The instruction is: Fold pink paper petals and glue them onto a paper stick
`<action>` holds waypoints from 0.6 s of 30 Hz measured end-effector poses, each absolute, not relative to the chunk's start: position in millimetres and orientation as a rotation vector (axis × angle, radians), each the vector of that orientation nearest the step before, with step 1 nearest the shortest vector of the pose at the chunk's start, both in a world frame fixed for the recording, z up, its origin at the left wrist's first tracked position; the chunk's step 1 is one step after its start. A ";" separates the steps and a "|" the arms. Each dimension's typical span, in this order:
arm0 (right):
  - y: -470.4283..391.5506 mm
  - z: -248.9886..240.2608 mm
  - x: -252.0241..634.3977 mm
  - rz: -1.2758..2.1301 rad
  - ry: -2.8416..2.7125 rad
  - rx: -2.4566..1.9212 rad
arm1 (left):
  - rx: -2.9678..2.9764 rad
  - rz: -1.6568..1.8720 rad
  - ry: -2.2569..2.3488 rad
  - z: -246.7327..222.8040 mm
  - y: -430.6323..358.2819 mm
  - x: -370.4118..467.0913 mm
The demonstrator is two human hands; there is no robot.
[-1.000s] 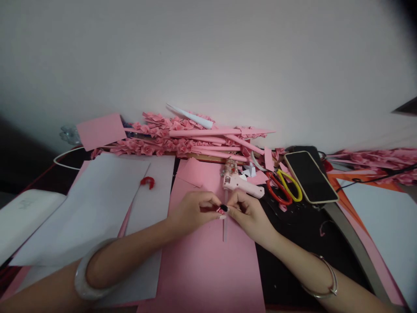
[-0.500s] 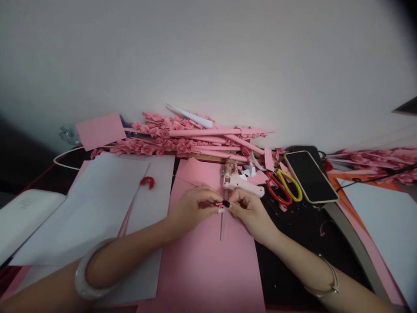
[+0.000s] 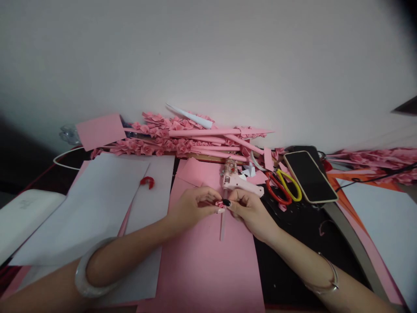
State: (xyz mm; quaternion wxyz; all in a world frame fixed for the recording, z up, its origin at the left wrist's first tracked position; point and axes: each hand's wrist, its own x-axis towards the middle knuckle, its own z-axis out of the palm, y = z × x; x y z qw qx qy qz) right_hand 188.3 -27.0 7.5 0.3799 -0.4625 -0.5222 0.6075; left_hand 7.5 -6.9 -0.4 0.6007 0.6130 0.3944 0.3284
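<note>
A small pink paper flower (image 3: 220, 203) is pinched between the fingertips of both hands, over the pink sheet (image 3: 208, 269). My left hand (image 3: 192, 208) grips it from the left, thumb below. From the right, my right hand (image 3: 252, 213) closes on it with thumb and forefinger; the thumb has a dark nail. Much of the flower is hidden by fingers. Just behind the hands lies a pale pink glue gun (image 3: 244, 184), with a glue stick (image 3: 222, 230) reaching toward me beneath the fingers.
Pink paper flower sprays (image 3: 156, 134) lie along the wall. Scissors with red and yellow handles (image 3: 283, 187) and a phone (image 3: 311, 176) are at right. White sheets (image 3: 87, 208) cover the left side, with a red curved piece (image 3: 147, 181) on them.
The fingers shift slightly around the paper flower, and more of it shows between them. Both hands stay in nearly the same place.
</note>
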 end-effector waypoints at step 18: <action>-34.8 4.5 181.7 0.988 -1.583 -1.263 | 1.612 0.758 0.964 2.3 -6.6 6.3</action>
